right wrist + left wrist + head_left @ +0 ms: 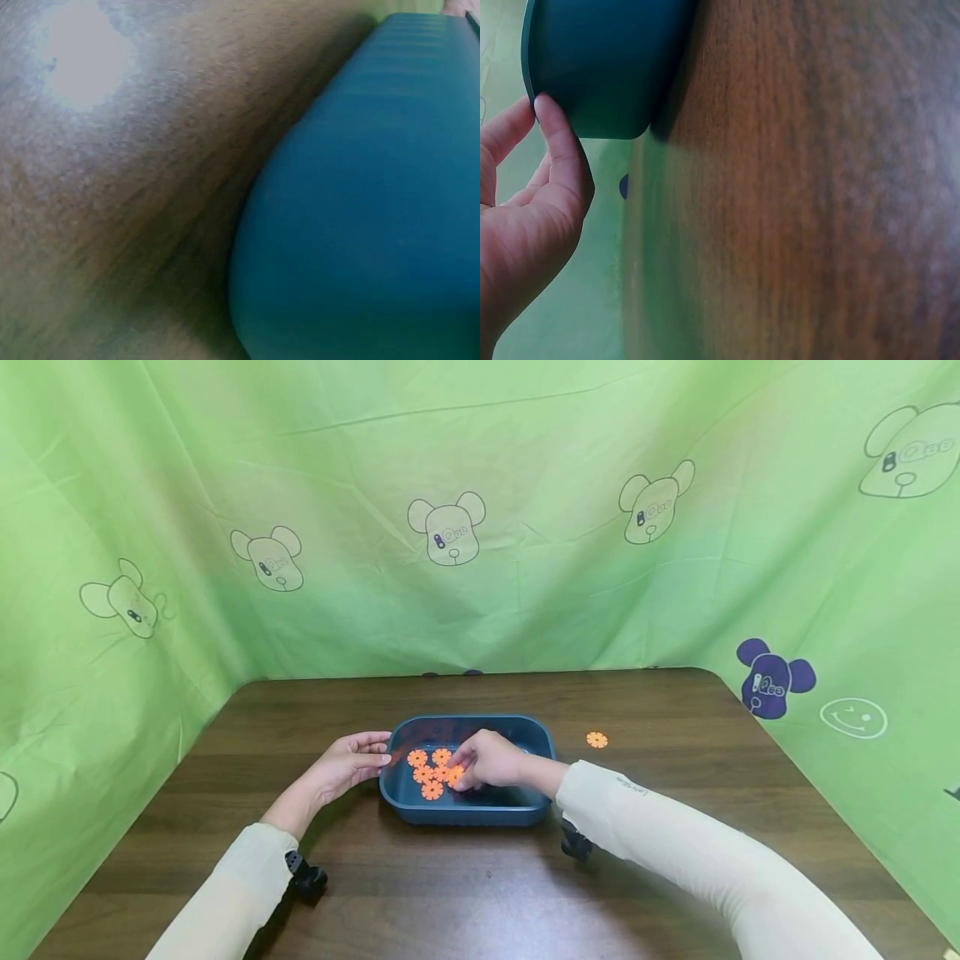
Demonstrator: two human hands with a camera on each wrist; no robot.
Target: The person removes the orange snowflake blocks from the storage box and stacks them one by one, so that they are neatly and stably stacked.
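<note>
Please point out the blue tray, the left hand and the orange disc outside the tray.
Blue tray (465,816), head view: front wall.
Left hand (342,767), head view: middle.
Orange disc outside the tray (597,740), head view: centre.

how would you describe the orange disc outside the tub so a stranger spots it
On the brown wood-grain table, find the blue rectangular tub. Just right of its far right corner lies a notched orange disc. Unlike the orange discs inside the tub, this one lies alone on the table.
</note>
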